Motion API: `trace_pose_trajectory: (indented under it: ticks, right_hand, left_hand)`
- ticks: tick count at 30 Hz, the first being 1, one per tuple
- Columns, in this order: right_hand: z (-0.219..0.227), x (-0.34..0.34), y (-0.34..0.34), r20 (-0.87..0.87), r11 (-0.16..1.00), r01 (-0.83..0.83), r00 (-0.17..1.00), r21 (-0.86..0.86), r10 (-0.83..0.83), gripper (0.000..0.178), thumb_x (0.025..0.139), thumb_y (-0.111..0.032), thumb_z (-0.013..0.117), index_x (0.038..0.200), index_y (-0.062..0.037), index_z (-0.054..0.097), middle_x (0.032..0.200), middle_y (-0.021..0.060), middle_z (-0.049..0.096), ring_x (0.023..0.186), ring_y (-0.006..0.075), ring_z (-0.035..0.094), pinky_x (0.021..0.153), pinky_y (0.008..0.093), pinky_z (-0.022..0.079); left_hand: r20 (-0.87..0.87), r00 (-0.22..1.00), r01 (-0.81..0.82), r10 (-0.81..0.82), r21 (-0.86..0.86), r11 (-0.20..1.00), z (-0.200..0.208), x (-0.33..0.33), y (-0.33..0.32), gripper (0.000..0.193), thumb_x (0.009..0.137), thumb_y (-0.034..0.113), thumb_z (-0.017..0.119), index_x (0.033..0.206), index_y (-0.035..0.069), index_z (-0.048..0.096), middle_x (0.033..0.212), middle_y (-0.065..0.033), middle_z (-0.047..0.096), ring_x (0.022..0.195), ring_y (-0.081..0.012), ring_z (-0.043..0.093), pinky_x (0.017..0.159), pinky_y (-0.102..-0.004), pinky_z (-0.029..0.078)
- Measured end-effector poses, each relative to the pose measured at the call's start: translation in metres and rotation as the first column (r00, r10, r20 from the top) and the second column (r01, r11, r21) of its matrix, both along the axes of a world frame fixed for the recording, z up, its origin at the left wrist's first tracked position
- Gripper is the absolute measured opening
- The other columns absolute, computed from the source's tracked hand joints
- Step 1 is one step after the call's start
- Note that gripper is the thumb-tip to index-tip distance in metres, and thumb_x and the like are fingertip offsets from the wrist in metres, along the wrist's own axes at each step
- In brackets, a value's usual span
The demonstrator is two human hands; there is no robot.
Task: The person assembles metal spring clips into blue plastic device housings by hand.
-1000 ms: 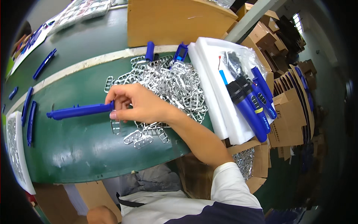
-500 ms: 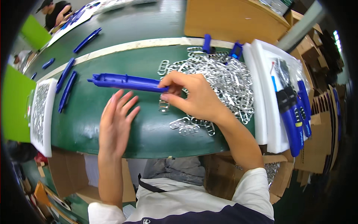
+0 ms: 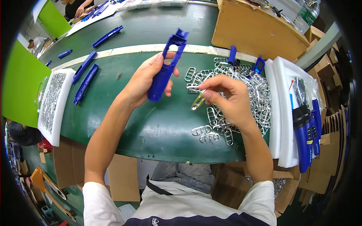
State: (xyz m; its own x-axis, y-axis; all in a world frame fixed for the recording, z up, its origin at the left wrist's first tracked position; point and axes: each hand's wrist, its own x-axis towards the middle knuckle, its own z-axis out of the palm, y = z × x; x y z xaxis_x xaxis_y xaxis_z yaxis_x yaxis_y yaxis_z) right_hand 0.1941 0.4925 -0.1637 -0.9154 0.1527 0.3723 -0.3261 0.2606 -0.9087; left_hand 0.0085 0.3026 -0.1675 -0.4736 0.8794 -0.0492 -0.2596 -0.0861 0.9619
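My left hand (image 3: 145, 77) is closed round a long blue plastic housing (image 3: 163, 77), held tilted with its end with an oval opening pointing up and away. Between the thumb and fingers of my right hand (image 3: 230, 96) is a small shiny metal plate (image 3: 198, 100) with rounded ends, seen nearly edge-on. That hand is just right of the housing, apart from it. Beside and behind my right hand spreads a heap of similar slotted metal plates (image 3: 256, 96). A few loose metal plates (image 3: 209, 134) lie nearer the table's front edge.
Blue housings (image 3: 86, 83) lie at the left of the green table (image 3: 124, 139), beside a white foam tray (image 3: 56, 107) of small metal parts. Right of the heap stands a white foam box (image 3: 281, 124) with blue tools (image 3: 302, 132). At the back is a brown box (image 3: 245, 32); a person sits far left.
The blue housing has passed from my right hand to my left and turned from lying level to steeply tilted. My right hand now holds a metal plate. The whole view has shifted slightly.
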Motion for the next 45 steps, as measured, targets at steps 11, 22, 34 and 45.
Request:
trace_pose_trajectory:
  ticks: [11, 22, 34, 45]
  right_hand:
    - [-0.005, 0.000, -0.009, -0.047, 0.936, 0.276, 0.955, -0.217, -0.292, 0.018, 0.090, 0.000, 0.080, 0.106, -0.0006, 0.072, 0.096, 0.0040, 0.070, 0.084, 0.0089, 0.066, 0.081, 0.0249, 0.053]
    - [-0.007, -0.004, -0.011, -0.214, 0.753, 0.511, 0.859, 0.414, -0.465, 0.015, 0.079, -0.008, 0.088, 0.089, -0.0093, 0.076, 0.093, 0.0035, 0.069, 0.104, 0.0214, 0.056, 0.095, 0.0368, 0.043]
    - [-0.022, -0.009, -0.014, -0.166, 0.739, 0.517, 0.851, 0.433, -0.498, 0.016, 0.078, -0.012, 0.087, 0.083, -0.0062, 0.073, 0.128, 0.0145, 0.056, 0.120, 0.0324, 0.052, 0.103, 0.0450, 0.039]
    - [-0.025, -0.014, -0.016, -0.053, 0.900, 0.326, 0.944, 0.288, -0.325, 0.017, 0.080, 0.006, 0.078, 0.080, 0.0035, 0.061, 0.101, 0.0106, 0.057, 0.088, 0.0200, 0.060, 0.082, 0.0325, 0.051]
  left_hand:
    - [0.103, 0.982, 0.163, -0.157, -0.047, 0.986, -0.022, 0.020, 0.000, 0.057, 0.111, 0.057, 0.041, 0.133, 0.005, 0.047, 0.082, -0.0115, 0.065, 0.046, -0.0124, 0.055, 0.040, -0.0259, 0.046]
    - [-0.038, 0.952, 0.290, -0.304, -0.210, 0.934, -0.015, 0.028, -0.001, 0.048, 0.115, 0.047, 0.038, 0.124, 0.006, 0.061, 0.078, -0.0044, 0.065, 0.054, -0.0089, 0.058, 0.051, -0.0248, 0.048]
    - [-0.166, 0.945, 0.238, -0.282, -0.245, 0.940, -0.020, 0.034, -0.002, 0.053, 0.115, 0.049, 0.035, 0.130, 0.006, 0.062, 0.073, 0.0002, 0.058, 0.056, -0.0069, 0.053, 0.053, -0.0245, 0.045]
    - [-0.744, 0.625, -0.022, -0.237, -0.320, 0.947, -0.022, 0.037, 0.001, 0.016, 0.103, 0.017, 0.062, 0.103, 0.001, 0.064, 0.068, -0.0179, 0.061, 0.059, -0.0341, 0.060, 0.058, -0.0423, 0.047]
